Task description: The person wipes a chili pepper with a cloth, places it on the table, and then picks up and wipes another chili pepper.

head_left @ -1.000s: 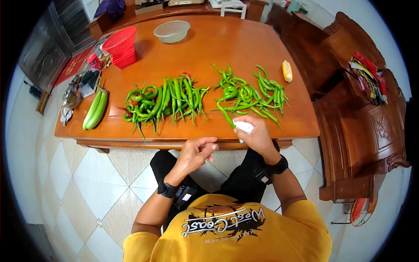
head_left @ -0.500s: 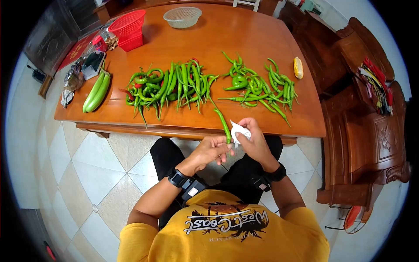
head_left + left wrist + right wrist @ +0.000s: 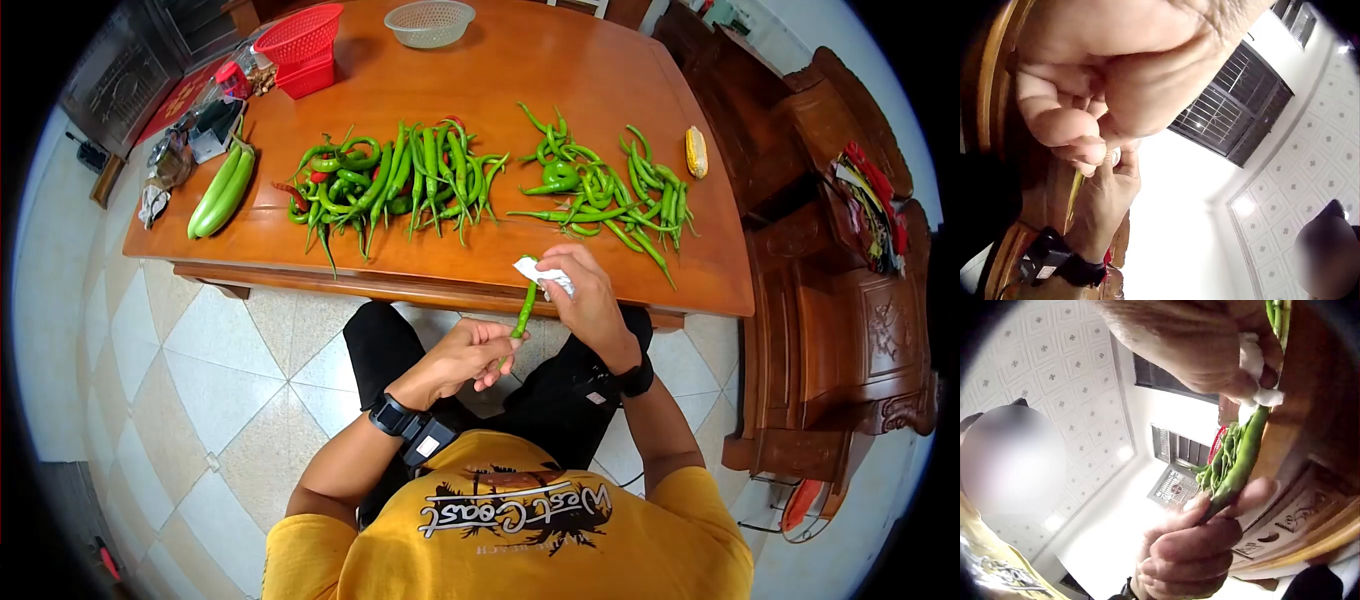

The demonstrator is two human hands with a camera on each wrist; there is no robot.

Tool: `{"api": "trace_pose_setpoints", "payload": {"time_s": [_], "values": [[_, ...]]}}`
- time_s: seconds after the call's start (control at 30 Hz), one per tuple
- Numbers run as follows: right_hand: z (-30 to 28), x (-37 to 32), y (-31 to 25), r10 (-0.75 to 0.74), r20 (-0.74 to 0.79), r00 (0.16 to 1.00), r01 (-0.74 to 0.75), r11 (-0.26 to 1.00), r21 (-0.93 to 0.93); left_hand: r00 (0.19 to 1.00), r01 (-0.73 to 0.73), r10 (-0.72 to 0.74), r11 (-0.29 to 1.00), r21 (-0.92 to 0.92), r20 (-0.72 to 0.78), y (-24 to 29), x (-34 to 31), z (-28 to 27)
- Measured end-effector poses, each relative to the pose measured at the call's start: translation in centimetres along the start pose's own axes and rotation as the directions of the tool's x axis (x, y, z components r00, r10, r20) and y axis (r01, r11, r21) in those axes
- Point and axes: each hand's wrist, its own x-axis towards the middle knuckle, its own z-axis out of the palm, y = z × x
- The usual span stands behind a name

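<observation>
A long green chili pepper (image 3: 525, 308) is held just off the table's near edge. My left hand (image 3: 468, 355) pinches its lower end between thumb and fingers, as the right wrist view also shows. At the pepper's far end, my right hand (image 3: 590, 302) grips a crumpled white tissue (image 3: 548, 277); in the right wrist view the tissue (image 3: 1266, 397) wraps against the pepper (image 3: 1247, 453). Beyond the hands, a big pile of green and some red peppers (image 3: 400, 175) lies left of centre. Another group of green peppers (image 3: 600, 195) lies on the right.
Two pale green eggplants (image 3: 222, 195) lie at the wooden table's (image 3: 470, 265) left. Behind them stand red baskets (image 3: 305, 45), a jar (image 3: 232, 80) and a pale colander (image 3: 430, 22). An ear of corn (image 3: 696, 152) is near the right edge. A carved wooden bench (image 3: 830, 330) stands on the right.
My left hand, holding nothing at first, has taken the pepper's lower end. My right hand, first gripping pepper and tissue together, has slid the tissue to the pepper's far end.
</observation>
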Motion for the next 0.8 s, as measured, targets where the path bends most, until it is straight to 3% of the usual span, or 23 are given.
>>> {"api": "trace_pose_setpoints", "payload": {"time_s": [0.13,0.3,0.6,0.8], "values": [[-0.2,-0.7,-1.2,0.014,0.026,1.0,-0.014,1.0,0.007,1.0,0.004,-0.004,0.999,0.043,-0.017,0.1,-0.3,-0.2],[0.3,-2.4,-3.4,-0.014,0.257,0.966,-0.028,0.987,0.157,0.999,-0.023,0.024,0.998,0.065,-0.022,-0.8,0.3,-0.4],[-0.6,-0.4,-1.0,0.019,-0.064,0.998,-0.024,0.996,-0.082,1.0,-0.008,0.008,0.998,0.064,0.003,-0.4,0.1,0.1],[-0.1,-1.5,-2.9,0.001,0.189,0.982,-0.03,0.989,0.147,0.999,-0.031,0.033,0.998,0.056,-0.025,-0.2,0.3,-0.2]]}}
